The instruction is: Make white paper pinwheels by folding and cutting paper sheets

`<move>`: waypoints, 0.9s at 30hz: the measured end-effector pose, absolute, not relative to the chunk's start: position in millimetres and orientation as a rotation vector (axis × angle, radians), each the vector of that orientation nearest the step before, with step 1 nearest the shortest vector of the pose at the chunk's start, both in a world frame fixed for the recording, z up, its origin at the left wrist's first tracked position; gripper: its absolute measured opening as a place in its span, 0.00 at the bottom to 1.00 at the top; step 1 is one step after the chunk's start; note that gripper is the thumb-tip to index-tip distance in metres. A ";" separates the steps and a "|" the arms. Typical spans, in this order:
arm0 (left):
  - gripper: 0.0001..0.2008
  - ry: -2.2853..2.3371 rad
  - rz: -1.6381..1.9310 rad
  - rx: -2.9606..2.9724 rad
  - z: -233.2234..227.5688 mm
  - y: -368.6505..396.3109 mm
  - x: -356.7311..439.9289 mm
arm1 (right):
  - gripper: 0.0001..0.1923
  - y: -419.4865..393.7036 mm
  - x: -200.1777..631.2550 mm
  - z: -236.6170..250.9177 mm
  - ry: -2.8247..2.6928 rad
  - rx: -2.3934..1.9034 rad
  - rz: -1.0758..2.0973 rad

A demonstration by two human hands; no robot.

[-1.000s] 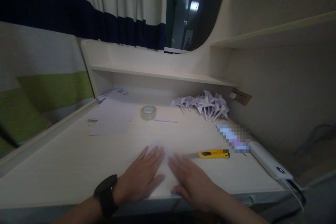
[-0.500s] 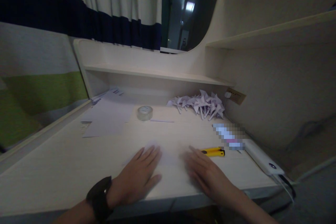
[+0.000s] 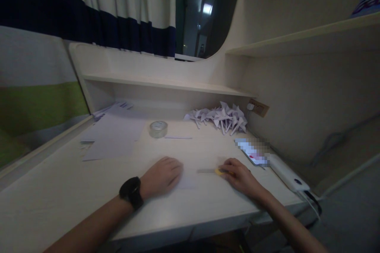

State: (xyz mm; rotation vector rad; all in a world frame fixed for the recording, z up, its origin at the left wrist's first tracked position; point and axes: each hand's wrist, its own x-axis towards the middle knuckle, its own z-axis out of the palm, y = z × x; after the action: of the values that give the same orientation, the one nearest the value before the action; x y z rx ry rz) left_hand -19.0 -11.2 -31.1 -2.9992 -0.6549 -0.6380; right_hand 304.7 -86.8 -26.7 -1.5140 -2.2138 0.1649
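My right hand (image 3: 242, 176) is closed around a yellow utility knife (image 3: 220, 171), whose long blade (image 3: 205, 171) points left over the table. Most of the knife's handle is hidden in the palm. My left hand (image 3: 162, 177), with a black watch on its wrist, lies over a small piece of white paper (image 3: 186, 183). Its fingers are slightly bent and a little blurred, resting on the paper, which pokes out below and to the right of them.
Behind the hands are a clear tape roll (image 3: 158, 129) and a thin paper stick (image 3: 178, 138). White paper sheets (image 3: 114, 136) lie at left, a heap of paper pinwheels (image 3: 222, 118) at back right. A phone (image 3: 252, 152) and white power strip (image 3: 283, 176) line the right side.
My right hand has picked up the utility knife from the table, and its blade now shows. My left hand has shifted on the paper, its fingers more bent. The view has turned slightly right.
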 end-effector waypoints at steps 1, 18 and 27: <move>0.13 -0.649 -0.648 -2.988 -31.5 -12.5 -19.2 | 0.14 -85.8 302.8 -28.8 -2.204 -1.515 0.157; 0.09 -0.611 -0.635 -2.910 -31.5 -11.8 -22.2 | 0.12 -57.3 258.3 -43.7 -2.246 -1.403 0.014; 0.13 -0.545 -0.619 -2.863 -27.5 -14.7 -24.8 | 0.11 -69.6 256.3 -33.7 -2.189 -1.431 0.030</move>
State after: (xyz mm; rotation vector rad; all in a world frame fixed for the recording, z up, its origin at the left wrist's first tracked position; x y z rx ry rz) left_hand -24.8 -14.7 -27.5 -2.8634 -0.5454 -0.6195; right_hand 256.3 -69.6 -33.7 -1.4310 -2.1889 0.0295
